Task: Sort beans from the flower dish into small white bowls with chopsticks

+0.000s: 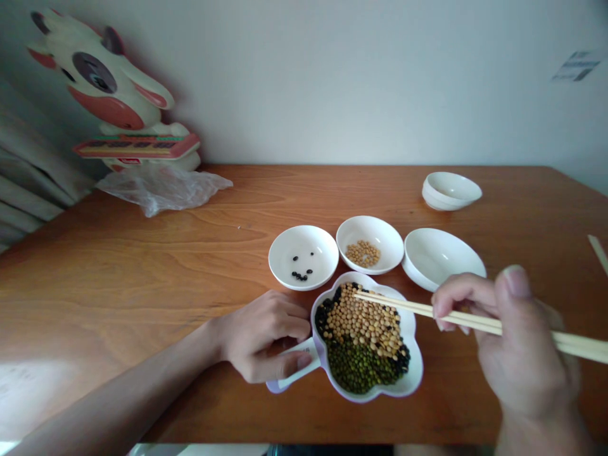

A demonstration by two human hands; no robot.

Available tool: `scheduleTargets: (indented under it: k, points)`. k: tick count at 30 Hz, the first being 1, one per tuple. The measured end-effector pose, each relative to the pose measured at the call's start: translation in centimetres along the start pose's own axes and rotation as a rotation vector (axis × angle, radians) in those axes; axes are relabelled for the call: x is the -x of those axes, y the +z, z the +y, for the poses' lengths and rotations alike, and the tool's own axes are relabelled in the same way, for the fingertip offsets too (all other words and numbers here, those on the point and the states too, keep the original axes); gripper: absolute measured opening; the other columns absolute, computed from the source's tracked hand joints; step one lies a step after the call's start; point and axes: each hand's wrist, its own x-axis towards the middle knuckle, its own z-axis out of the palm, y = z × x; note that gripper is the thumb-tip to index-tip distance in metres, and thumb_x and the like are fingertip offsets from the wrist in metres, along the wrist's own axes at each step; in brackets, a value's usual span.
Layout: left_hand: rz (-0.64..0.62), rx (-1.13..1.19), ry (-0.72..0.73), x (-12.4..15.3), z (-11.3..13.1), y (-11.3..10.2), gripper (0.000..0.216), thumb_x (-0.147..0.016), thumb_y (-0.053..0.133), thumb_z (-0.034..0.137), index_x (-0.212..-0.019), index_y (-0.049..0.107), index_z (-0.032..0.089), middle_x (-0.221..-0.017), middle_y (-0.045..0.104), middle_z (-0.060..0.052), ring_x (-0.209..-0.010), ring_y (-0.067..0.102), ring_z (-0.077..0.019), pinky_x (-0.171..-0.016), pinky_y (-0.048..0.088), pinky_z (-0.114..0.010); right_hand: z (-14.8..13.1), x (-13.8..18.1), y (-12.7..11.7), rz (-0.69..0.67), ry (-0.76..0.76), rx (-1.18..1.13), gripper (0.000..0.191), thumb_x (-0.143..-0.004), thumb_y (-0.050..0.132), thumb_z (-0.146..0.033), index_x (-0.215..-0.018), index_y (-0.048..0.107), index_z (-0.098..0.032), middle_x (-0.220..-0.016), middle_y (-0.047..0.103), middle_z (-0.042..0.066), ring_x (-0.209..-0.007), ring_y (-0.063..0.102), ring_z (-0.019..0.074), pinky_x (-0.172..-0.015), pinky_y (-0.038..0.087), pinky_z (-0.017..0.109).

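A flower-shaped white dish [415, 375] with a handle holds yellow soybeans, green mung beans and black beans. My left hand [266, 339] is closed around its handle at the left side. My right hand [513, 342] grips a pair of wooden chopsticks [427, 308], whose tips rest over the soybeans at the top of the dish. Behind the dish stand three white bowls: one with several black beans [303, 256], one with soybeans [370, 244], and one with nothing in it [441, 256].
A stack of small white bowls [451, 190] sits at the back right. A crumpled plastic bag [161, 187] and a cartoon cow figure [109, 88] stand at the back left by the wall. Another chopstick piece [598, 253] lies at the right edge.
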Motion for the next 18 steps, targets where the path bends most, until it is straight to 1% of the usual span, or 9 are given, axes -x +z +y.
scheduleTargets:
  k: [2, 5, 8, 11, 12, 16, 18]
  points:
    - [-0.003, -0.001, -0.001, 0.0, 0.0, 0.0, 0.026, -0.093, 0.063, 0.028, -0.075, 0.044, 0.025, -0.071, 0.063, -0.005, -0.063, 0.058, -0.0206, -0.058, 0.04, -0.038, -0.9, 0.0, -0.1, 0.005, 0.029, 0.002, 0.066, -0.11, 0.043, -0.065, -0.067, 0.075, -0.027, -0.059, 0.064, 0.003, -0.057, 0.055, 0.0176, -0.053, 0.043, 0.031]
    - [-0.009, 0.001, 0.001, -0.1, 0.0, 0.0, 0.026, -0.094, 0.062, 0.028, -0.076, 0.045, 0.024, -0.072, 0.064, -0.005, -0.064, 0.057, -0.02, -0.058, 0.04, -0.037, -2.2, 0.1, -0.7, -0.025, 0.075, 0.062, 0.057, -0.107, 0.054, -0.065, -0.068, 0.073, -0.027, -0.062, 0.063, 0.002, -0.057, 0.053, 0.0159, -0.052, 0.045, 0.028]
    - [-0.005, 0.012, 0.005, -0.3, 0.0, 0.0, 0.027, -0.095, 0.061, 0.028, -0.075, 0.043, 0.024, -0.07, 0.062, -0.004, -0.062, 0.055, -0.0187, -0.057, 0.037, -0.036, -2.3, 0.4, -1.8, -0.075, 0.091, 0.141, 0.051, -0.105, 0.059, -0.065, -0.074, 0.073, -0.026, -0.069, 0.067, 0.003, -0.065, 0.06, 0.0168, -0.057, 0.05, 0.026]
    - [0.003, 0.028, 0.016, -0.4, 0.0, 0.0, 0.028, -0.095, 0.061, 0.028, -0.075, 0.041, 0.024, -0.068, 0.059, -0.002, -0.061, 0.052, -0.0177, -0.056, 0.035, -0.036, -0.7, 1.4, -2.8, -0.043, 0.111, 0.154, 0.046, -0.105, 0.06, -0.062, -0.08, 0.075, -0.027, -0.076, 0.07, 0.003, -0.074, 0.065, 0.0181, -0.063, 0.053, 0.025]
    - [0.006, 0.033, 0.019, -0.4, -0.1, 0.0, 0.028, -0.094, 0.061, 0.028, -0.075, 0.04, 0.025, -0.068, 0.058, -0.002, -0.061, 0.052, -0.0175, -0.055, 0.034, -0.036, 0.1, 1.9, -3.0, 0.005, 0.121, 0.121, 0.045, -0.106, 0.059, -0.061, -0.082, 0.076, -0.027, -0.076, 0.07, 0.003, -0.073, 0.063, 0.0178, -0.063, 0.053, 0.025]
    - [0.006, 0.043, 0.015, -0.3, -0.2, 0.2, 0.028, -0.091, 0.062, 0.028, -0.075, 0.039, 0.025, -0.068, 0.057, -0.001, -0.061, 0.051, -0.0173, -0.055, 0.033, -0.036, 4.0, 4.6, -2.8, 0.087, 0.113, -0.173, 0.048, -0.109, 0.052, -0.056, -0.085, 0.083, -0.028, -0.078, 0.073, 0.006, -0.07, 0.064, 0.0197, -0.059, 0.056, 0.029]
    - [0.013, 0.038, 0.013, -0.2, -0.3, 0.4, 0.028, -0.089, 0.063, 0.028, -0.075, 0.038, 0.025, -0.069, 0.057, -0.001, -0.06, 0.05, -0.0173, -0.056, 0.032, -0.036, 5.7, 6.0, -2.2, 0.076, 0.098, -0.317, 0.05, -0.11, 0.048, -0.054, -0.088, 0.085, -0.029, -0.076, 0.074, 0.007, -0.072, 0.066, 0.0216, -0.057, 0.055, 0.03]
